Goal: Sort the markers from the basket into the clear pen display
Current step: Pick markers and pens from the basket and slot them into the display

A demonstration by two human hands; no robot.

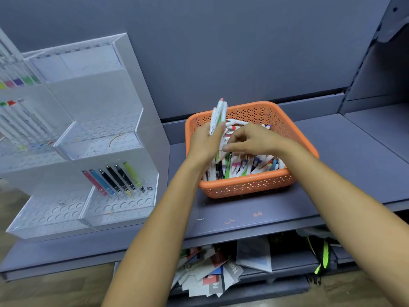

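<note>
over the orange basket (247, 187), the left hand (204, 145) clamps a few white markers (218, 115) upright; the right hand (252, 141) pinches into the pile. light, stiff, slick barrels (grip mid-barrel); clear pen display (115, 173) stands left of the basket.

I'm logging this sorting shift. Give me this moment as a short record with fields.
left hand: holds a bundle of white markers upright above the basket
right hand: fingers pinching among the markers in the basket
basket: orange, perforated, on the grey shelf, full of markers
clear pen display: left of the basket, six pens in its lower right compartment
</note>
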